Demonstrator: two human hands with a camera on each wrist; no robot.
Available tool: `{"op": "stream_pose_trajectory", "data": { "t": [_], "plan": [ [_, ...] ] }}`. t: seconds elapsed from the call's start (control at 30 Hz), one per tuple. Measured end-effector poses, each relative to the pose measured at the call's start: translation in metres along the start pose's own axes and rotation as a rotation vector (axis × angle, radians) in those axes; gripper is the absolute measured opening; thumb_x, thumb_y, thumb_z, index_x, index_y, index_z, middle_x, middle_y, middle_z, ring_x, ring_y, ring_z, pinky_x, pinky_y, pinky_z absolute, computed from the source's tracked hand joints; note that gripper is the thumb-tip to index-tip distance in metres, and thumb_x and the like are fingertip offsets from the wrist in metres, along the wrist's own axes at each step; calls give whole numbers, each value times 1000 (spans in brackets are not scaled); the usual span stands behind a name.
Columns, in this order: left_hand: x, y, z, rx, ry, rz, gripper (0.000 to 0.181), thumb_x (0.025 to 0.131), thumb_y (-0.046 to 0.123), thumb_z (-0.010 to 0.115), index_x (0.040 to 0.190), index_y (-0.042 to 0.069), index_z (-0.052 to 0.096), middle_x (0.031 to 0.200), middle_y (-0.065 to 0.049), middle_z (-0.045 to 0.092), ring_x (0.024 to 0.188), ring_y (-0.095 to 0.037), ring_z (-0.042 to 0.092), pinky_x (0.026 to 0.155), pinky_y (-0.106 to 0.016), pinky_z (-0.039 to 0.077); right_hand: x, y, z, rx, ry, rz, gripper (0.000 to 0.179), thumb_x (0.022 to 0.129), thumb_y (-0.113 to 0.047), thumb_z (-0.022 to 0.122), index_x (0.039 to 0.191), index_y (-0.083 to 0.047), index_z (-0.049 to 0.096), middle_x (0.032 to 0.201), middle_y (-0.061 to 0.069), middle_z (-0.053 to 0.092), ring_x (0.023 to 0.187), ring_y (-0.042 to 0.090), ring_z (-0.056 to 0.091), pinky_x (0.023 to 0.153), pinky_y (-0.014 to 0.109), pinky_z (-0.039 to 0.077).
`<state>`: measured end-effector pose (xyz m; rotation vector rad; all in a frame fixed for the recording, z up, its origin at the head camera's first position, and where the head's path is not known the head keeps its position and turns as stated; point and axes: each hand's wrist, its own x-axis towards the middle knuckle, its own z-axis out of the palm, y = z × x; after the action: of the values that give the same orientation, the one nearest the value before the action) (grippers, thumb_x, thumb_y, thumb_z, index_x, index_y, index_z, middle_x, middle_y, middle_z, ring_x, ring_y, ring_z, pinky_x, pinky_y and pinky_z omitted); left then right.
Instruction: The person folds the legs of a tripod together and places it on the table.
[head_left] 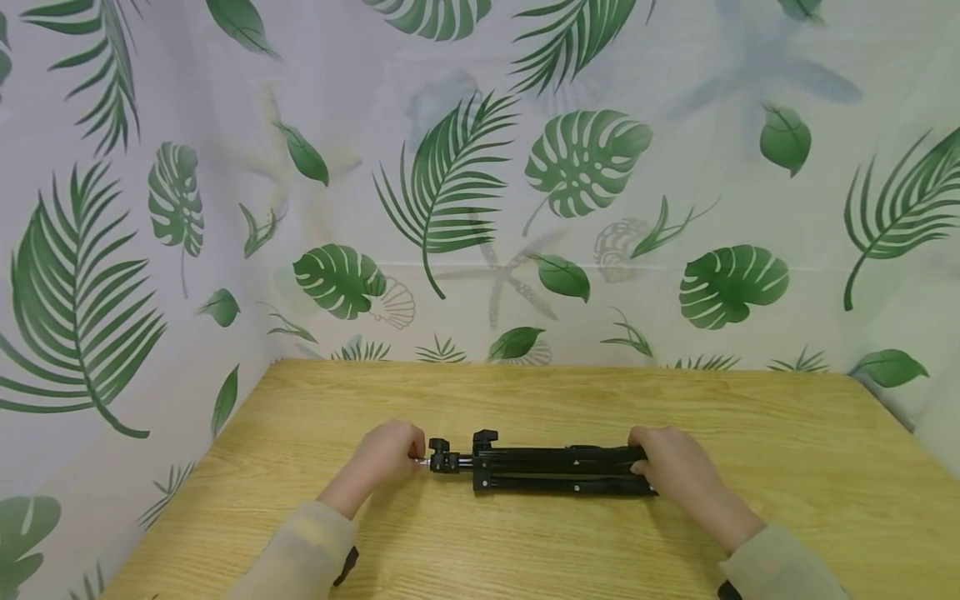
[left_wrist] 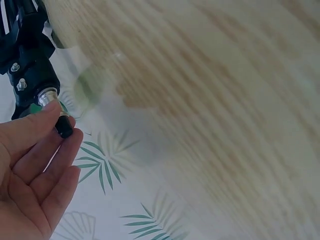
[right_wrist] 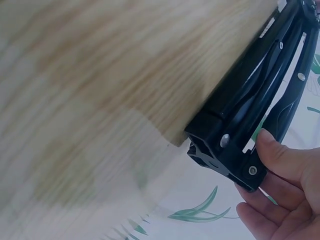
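A folded black tripod stand (head_left: 566,471) lies sideways across the wooden table, its legs together. My left hand (head_left: 390,450) pinches the silver, black-tipped stud at its narrow end; the left wrist view shows thumb and fingertips on that stud (left_wrist: 48,96). My right hand (head_left: 678,467) grips the leg end, and in the right wrist view the thumb lies on one leg with fingers beneath the black end bracket (right_wrist: 225,145). Two black knobs (head_left: 486,437) stick up near the left end.
The wood-grain table (head_left: 480,550) spreads around the stand. Behind it and to the left hangs a pale sheet (head_left: 465,333) printed with green leaves, meeting the table's back edge. Dark straps show under both sleeves.
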<state>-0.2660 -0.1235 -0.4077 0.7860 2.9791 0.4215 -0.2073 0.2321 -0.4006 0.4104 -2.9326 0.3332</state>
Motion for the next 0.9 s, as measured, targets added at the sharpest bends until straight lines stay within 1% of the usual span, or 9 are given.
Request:
{"op": "stream_pose_trajectory", "data": {
  "t": [0.2, 0.3, 0.37, 0.5, 0.6, 0.73, 0.9],
  "plan": [
    [0, -3, 3, 2, 8, 6, 11, 72, 11, 73, 69, 11, 62, 66, 4, 56, 61, -11, 50, 56, -27, 43, 1, -1, 0, -18, -12, -3, 25, 67, -6, 75, 88, 1, 62, 78, 12, 63, 62, 22, 58, 55, 34, 47],
    [0, -3, 3, 7, 13, 2, 11, 72, 11, 73, 69, 11, 62, 67, 4, 56, 62, -11, 51, 57, -28, 43, 2, -1, -1, -12, -35, -5, 25, 68, -8, 74, 89, 1, 62, 80, 12, 62, 64, 24, 58, 56, 35, 47],
    [-1, -2, 3, 8, 11, -1, 10, 73, 9, 72, 69, 11, 63, 67, 3, 56, 63, -12, 51, 58, -28, 44, 3, 0, -2, 1, -53, 1, 26, 70, -12, 74, 90, 0, 62, 82, 12, 62, 66, 24, 58, 58, 36, 47],
    [0, -2, 3, 8, -4, -7, 9, 73, 8, 72, 70, 10, 63, 67, 3, 57, 63, -12, 51, 58, -28, 44, 3, 3, -2, 13, -103, 2, 39, 69, -27, 75, 94, 0, 61, 88, 12, 63, 74, 26, 59, 64, 40, 47],
    [0, -3, 2, 7, -11, -9, 9, 73, 8, 71, 70, 10, 64, 67, 3, 57, 63, -11, 51, 58, -28, 44, 2, 3, -1, -16, -151, -32, 52, 65, -34, 76, 100, 0, 59, 94, 14, 62, 80, 29, 59, 67, 42, 47],
    [-1, -2, 1, 10, -10, -13, 8, 73, 8, 71, 70, 11, 64, 68, 3, 57, 63, -12, 52, 58, -28, 44, 0, 2, 0, -70, -172, -85, 56, 62, -29, 79, 104, 1, 55, 98, 16, 60, 85, 31, 58, 70, 42, 47],
    [-1, -2, 1, 14, -11, -13, 9, 73, 9, 72, 69, 11, 64, 67, 4, 57, 63, -12, 51, 58, -28, 43, -1, 2, 2, -108, -131, -119, 47, 63, -18, 79, 99, 0, 55, 94, 14, 61, 81, 29, 58, 66, 39, 48]
  ]
}}
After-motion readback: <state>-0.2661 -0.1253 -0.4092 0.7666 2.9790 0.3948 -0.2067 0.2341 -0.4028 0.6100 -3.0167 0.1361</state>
